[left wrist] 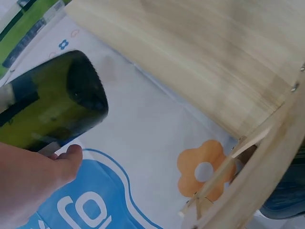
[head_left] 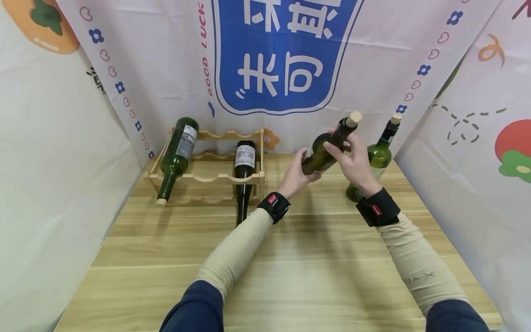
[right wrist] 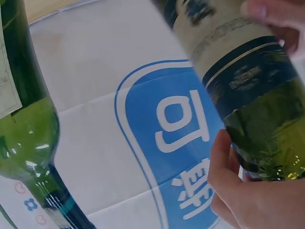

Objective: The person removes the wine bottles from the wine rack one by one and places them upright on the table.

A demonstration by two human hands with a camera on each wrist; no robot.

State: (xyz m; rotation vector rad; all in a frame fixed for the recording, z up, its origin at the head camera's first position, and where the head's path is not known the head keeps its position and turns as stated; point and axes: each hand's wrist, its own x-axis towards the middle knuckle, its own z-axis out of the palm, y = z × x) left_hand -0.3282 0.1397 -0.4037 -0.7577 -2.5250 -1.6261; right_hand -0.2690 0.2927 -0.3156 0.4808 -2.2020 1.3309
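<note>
Both hands hold a dark green wine bottle above the table, tilted with its corked neck up and to the right. My left hand grips the bottle's lower body, while my right hand curls round its shoulder and neck. In the left wrist view the bottle's base points free of the left hand. The right wrist view shows a cream and dark blue label on the bottle, with the right hand on the glass below it.
A wooden wine rack stands at the back left, bearing a green corked bottle and a darker bottle, both neck toward me. Another green bottle stands upright beside my right hand. Printed cloth walls the table.
</note>
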